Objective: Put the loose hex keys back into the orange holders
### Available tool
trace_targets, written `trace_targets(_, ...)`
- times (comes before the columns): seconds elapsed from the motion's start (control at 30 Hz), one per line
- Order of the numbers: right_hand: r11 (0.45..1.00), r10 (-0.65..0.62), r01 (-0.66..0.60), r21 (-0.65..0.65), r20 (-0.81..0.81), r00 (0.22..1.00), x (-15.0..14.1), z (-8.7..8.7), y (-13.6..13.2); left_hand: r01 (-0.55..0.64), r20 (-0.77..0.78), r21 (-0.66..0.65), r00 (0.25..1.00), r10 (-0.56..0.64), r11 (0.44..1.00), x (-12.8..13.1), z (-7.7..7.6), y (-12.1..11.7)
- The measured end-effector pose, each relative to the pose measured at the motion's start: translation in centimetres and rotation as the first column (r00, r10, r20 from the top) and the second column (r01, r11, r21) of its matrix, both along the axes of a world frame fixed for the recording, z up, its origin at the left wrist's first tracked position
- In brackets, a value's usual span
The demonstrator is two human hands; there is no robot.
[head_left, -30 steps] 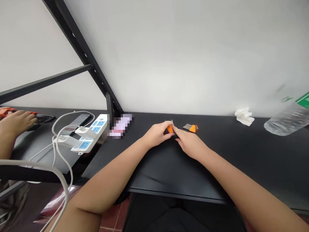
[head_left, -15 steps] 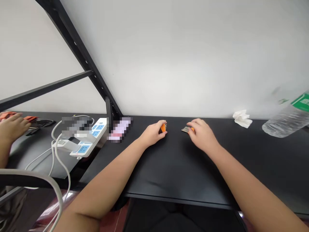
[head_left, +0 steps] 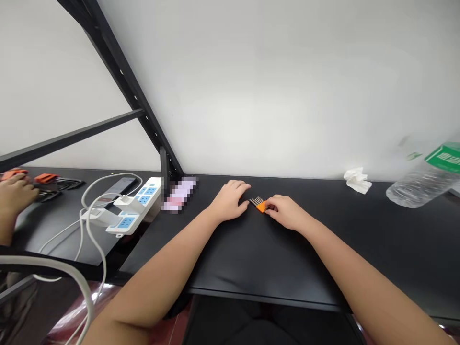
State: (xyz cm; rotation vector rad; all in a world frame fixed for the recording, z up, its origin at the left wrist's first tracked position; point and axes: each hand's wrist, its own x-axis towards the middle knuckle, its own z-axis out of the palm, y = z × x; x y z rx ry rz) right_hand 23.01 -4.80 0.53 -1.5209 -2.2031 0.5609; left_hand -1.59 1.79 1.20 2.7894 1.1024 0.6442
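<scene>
My right hand point(head_left: 287, 212) pinches an orange holder point(head_left: 261, 207) at its right side. Several thin metal rods point(head_left: 256, 201) stick out of the holder toward the upper left, low over the black tabletop. Just left of it is my left hand point(head_left: 229, 201), back upward, with thumb and forefinger apart. Between those fingers a small bit of a second orange piece point(head_left: 241, 197) shows; the hand hides most of it, and I cannot see any grip on it.
A power strip point(head_left: 134, 208) with plugs and white cables stands at the left, near a phone point(head_left: 120, 187) and a black metal frame point(head_left: 143, 112). Another person's hand point(head_left: 16, 194) rests by orange-and-black tools point(head_left: 46, 178). Crumpled tissue point(head_left: 357, 180) and a plastic bottle point(head_left: 417, 184) are at right.
My right hand has moved left and nearer to me with the orange holder, close to my left hand. The left hand's fingers have spread, and its orange piece is now mostly hidden.
</scene>
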Motion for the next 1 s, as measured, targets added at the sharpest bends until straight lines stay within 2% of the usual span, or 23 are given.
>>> trace_targets(0.1, 0.987, 0.159, -0.160, -0.012, -0.057, 0.986, -0.3, 0.1, -0.2, 0.189, -0.018, -0.066, 0.981, -0.191, 0.980, 0.6, 0.6, -1.3)
trace_targets(0.2, 0.978, 0.203, -0.205, -0.028, -0.060, 0.977, 0.1, 0.1, -0.1, 0.315, -0.002, -0.117, 0.948, -0.318, 0.942, 1.0, 0.5, -1.9)
trace_targets(0.43, 0.972, 0.232, -0.235, -0.012, -0.136, 0.963, 0.6, -0.3, 0.4, 0.404, 0.058, -0.201, 0.914, -0.401, 0.892, 1.1, 0.4, -1.3)
trace_targets(0.53, 0.974, 0.200, -0.217, -0.064, -0.212, 0.957, 0.5, -0.5, 0.6, 0.451, 0.087, -0.247, 0.892, -0.444, 0.858, 1.1, 0.3, -0.9)
trace_targets(0.63, 0.971, 0.188, -0.216, -0.101, -0.229, 0.955, 0.4, -0.5, 0.7, 0.445, 0.087, -0.267, 0.895, -0.438, 0.855, 1.1, 0.0, -0.7)
trace_targets(0.8, 0.978, 0.189, -0.203, -0.054, -0.188, 0.964, 0.4, -0.4, 0.6, 0.402, 0.032, -0.204, 0.914, -0.404, 0.893, 1.6, -0.8, -1.1)
trace_targets(0.9, 0.969, 0.079, -0.158, -0.189, -0.368, 0.926, 0.6, -0.9, 0.9, 0.374, -0.001, -0.148, 0.926, -0.378, 0.916, 1.9, -0.9, -1.5)
trace_targets(1.0, 0.919, -0.054, -0.183, -0.350, -0.571, 0.819, 0.5, -1.4, 1.2, 0.307, 0.043, -0.177, 0.952, -0.304, 0.935, 2.0, -0.9, -1.5)
